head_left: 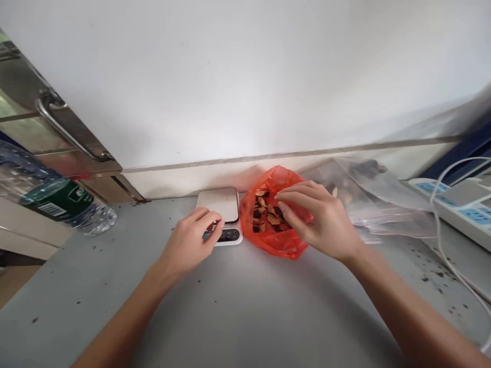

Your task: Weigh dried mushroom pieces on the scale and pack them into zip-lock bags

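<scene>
Red crumpled plastic bag point(268, 247): mouth upward, brown dried slices point(273, 220) inside; its right interior is hidden by the right hand point(321, 217), set over the right rim, thumb a narrow gap from the fingertips. Left of the bag: white rounded-rectangular scale point(221, 203), long axis running away from the person, button panel nearest. The left hand point(192, 236), fingers curled, obscures the panel's left part; whether it grips anything cannot be told.
</scene>
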Action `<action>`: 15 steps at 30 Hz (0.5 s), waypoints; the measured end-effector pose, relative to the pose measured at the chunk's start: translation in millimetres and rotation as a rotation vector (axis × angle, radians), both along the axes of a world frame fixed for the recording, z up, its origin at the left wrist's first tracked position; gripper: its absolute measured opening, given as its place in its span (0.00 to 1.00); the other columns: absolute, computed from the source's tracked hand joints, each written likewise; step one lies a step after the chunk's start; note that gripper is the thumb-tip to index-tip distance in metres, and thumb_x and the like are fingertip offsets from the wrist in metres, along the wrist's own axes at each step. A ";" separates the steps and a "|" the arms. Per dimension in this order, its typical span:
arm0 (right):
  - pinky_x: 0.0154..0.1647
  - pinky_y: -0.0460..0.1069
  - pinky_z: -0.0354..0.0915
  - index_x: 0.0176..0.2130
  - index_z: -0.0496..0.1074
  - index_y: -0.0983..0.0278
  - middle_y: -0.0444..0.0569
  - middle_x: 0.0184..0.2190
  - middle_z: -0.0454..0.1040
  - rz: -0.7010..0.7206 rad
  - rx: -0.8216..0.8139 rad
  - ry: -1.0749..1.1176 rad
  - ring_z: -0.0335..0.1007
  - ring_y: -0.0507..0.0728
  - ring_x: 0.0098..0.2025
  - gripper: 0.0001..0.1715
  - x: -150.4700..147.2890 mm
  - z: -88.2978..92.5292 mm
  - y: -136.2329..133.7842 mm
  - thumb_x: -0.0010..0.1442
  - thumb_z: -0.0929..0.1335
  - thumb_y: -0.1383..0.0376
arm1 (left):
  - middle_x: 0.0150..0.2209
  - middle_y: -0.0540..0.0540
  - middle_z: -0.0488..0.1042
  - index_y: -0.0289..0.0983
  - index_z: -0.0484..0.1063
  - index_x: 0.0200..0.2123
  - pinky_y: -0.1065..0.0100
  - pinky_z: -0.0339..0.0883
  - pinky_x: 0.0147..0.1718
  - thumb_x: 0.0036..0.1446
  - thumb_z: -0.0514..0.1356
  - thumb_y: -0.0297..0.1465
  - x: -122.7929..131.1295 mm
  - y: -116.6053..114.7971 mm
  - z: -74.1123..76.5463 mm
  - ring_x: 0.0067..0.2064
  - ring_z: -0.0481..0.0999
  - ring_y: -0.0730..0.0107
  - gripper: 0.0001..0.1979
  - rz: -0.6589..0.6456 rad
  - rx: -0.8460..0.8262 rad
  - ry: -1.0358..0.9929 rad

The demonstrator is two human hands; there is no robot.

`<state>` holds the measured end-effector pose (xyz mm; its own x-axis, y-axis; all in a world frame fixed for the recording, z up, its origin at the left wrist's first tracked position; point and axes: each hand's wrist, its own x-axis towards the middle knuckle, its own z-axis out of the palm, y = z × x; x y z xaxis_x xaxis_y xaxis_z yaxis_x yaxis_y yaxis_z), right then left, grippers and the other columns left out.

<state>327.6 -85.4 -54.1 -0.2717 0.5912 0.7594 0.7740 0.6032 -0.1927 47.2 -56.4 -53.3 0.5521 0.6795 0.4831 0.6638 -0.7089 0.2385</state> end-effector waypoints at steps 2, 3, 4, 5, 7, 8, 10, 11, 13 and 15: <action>0.41 0.58 0.74 0.41 0.80 0.59 0.50 0.37 0.85 0.049 0.003 -0.003 0.79 0.61 0.39 0.12 -13.7 -4.2 3.9 0.68 0.67 0.71 | 0.26 0.50 0.72 0.40 0.70 0.31 0.70 0.63 0.25 0.70 0.51 0.31 -20.3 -3.0 -7.8 0.26 0.70 0.70 0.14 0.038 -0.014 -0.001; 0.40 0.57 0.73 0.40 0.80 0.59 0.50 0.36 0.85 0.075 0.005 -0.009 0.79 0.61 0.38 0.12 -19.4 -5.4 5.7 0.67 0.67 0.71 | 0.25 0.51 0.72 0.40 0.70 0.31 0.70 0.62 0.25 0.70 0.51 0.31 -28.0 -4.4 -11.5 0.25 0.69 0.71 0.14 0.053 -0.037 -0.010; 0.39 0.56 0.72 0.40 0.80 0.59 0.49 0.34 0.84 0.100 0.006 -0.016 0.78 0.60 0.36 0.12 -24.6 -6.2 7.2 0.67 0.67 0.72 | 0.25 0.51 0.72 0.40 0.70 0.30 0.71 0.62 0.24 0.70 0.51 0.31 -34.0 -5.6 -14.7 0.24 0.69 0.71 0.14 0.066 -0.065 -0.026; 0.37 0.55 0.72 0.40 0.80 0.59 0.48 0.32 0.83 0.126 0.010 -0.023 0.76 0.59 0.34 0.12 -29.7 -6.7 8.4 0.67 0.67 0.72 | 0.25 0.51 0.72 0.40 0.71 0.30 0.71 0.62 0.23 0.70 0.51 0.31 -38.2 -6.6 -17.5 0.24 0.68 0.71 0.14 0.073 -0.095 -0.041; 0.34 0.53 0.70 0.38 0.79 0.60 0.46 0.28 0.80 0.159 0.020 -0.030 0.72 0.56 0.29 0.12 -39.8 -8.0 9.5 0.67 0.67 0.73 | 0.26 0.50 0.73 0.39 0.72 0.31 0.71 0.64 0.25 0.69 0.52 0.30 -42.3 -7.5 -21.5 0.24 0.69 0.71 0.14 0.065 -0.133 -0.061; 0.32 0.52 0.69 0.37 0.78 0.60 0.46 0.27 0.79 0.161 0.030 -0.018 0.70 0.55 0.28 0.12 -44.6 -9.1 9.0 0.66 0.66 0.73 | 0.27 0.50 0.74 0.39 0.73 0.32 0.70 0.66 0.26 0.69 0.52 0.29 -42.7 -7.6 -23.0 0.26 0.71 0.71 0.14 0.043 -0.134 -0.068; 0.30 0.51 0.67 0.37 0.76 0.61 0.46 0.26 0.78 0.143 0.060 0.018 0.68 0.54 0.26 0.11 -53.2 -12.6 6.2 0.66 0.66 0.74 | 0.29 0.49 0.76 0.38 0.74 0.33 0.69 0.69 0.31 0.69 0.52 0.27 -41.8 -7.5 -25.8 0.30 0.74 0.69 0.13 -0.019 -0.107 -0.079; 0.29 0.51 0.67 0.37 0.75 0.62 0.47 0.27 0.78 0.132 0.081 0.025 0.67 0.54 0.26 0.10 -56.3 -14.8 4.0 0.66 0.67 0.75 | 0.31 0.48 0.77 0.38 0.74 0.34 0.69 0.70 0.34 0.70 0.52 0.26 -41.1 -7.5 -27.1 0.32 0.75 0.68 0.13 -0.052 -0.085 -0.082; 0.29 0.51 0.67 0.38 0.74 0.63 0.47 0.27 0.78 0.128 0.126 0.004 0.67 0.54 0.26 0.09 -59.4 -18.7 -0.8 0.66 0.67 0.75 | 0.34 0.46 0.79 0.37 0.75 0.36 0.68 0.72 0.38 0.70 0.53 0.25 -39.9 -7.9 -29.6 0.37 0.77 0.66 0.12 -0.107 -0.049 -0.077; 0.29 0.51 0.67 0.37 0.73 0.61 0.47 0.26 0.78 0.130 0.153 -0.017 0.67 0.54 0.26 0.10 -58.5 -21.0 -4.9 0.65 0.68 0.76 | 0.36 0.44 0.79 0.36 0.76 0.38 0.67 0.73 0.41 0.70 0.54 0.24 -39.6 -8.6 -31.4 0.40 0.77 0.64 0.12 -0.135 -0.036 -0.064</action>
